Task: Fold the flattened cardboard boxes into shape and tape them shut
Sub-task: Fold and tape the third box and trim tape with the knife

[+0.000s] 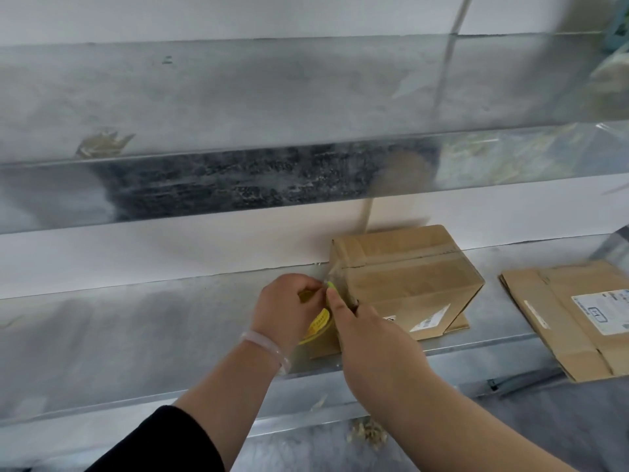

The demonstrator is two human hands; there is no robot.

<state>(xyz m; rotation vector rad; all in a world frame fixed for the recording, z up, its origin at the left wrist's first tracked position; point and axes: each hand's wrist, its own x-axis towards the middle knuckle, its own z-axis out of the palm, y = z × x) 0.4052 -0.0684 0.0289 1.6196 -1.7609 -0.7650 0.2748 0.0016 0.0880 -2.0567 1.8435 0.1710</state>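
Both hands work at the nine o'clock end of the box point(408, 277), which stands on the metal shelf point(136, 335), its taped seam running nine to three. The left hand point(289, 304) curls round the yellow tape roll point(318, 327). The right hand point(371, 338), the nearer one, presses a straight forefinger on the tape there. A tear toward nine looks next. Flattened boxes point(571, 318) wait at three o'clock.
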